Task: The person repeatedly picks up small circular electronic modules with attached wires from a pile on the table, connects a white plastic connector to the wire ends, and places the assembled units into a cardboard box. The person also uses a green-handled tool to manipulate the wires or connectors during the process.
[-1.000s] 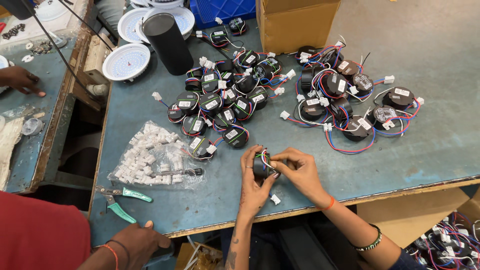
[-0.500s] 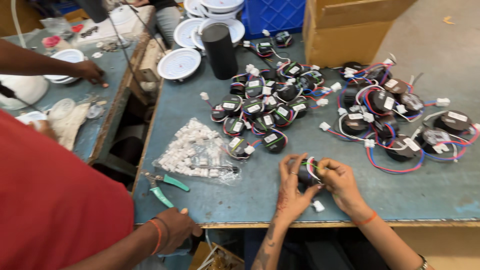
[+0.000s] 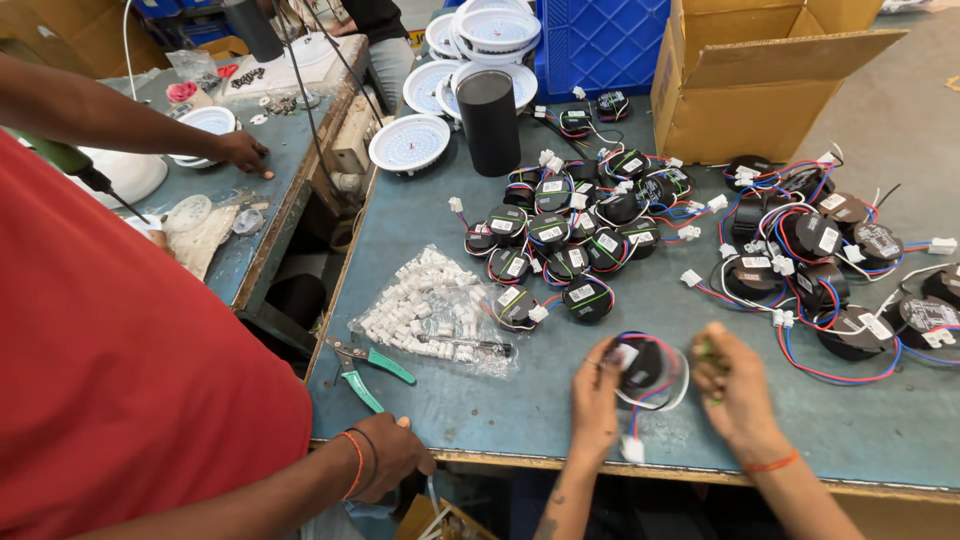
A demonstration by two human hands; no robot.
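The person's left hand pinches the left rim of a round black module, thumb and fingers closed on it just above the table. The right hand is curled shut just right of it, touching the loop of red, blue and white wires. Something small and greenish shows at its fingertips, but I cannot tell what. A white plug hangs from the wires below the grip, near the table edge.

To my eye, the work goes best with the module held steady by its rim and the wires handled near their ends, so nothing pulls at the casing.

Left of the grip and slightly beyond it lies a clear plastic bag full of small white connectors, with green-handled cutters beside it. Beyond the grip is one heap of like modules, and to its far right another heap. Farther back stands an open cardboard box, its inside hidden, and a blue crate. A co-worker's hand rests at the table edge, well left of the grip.
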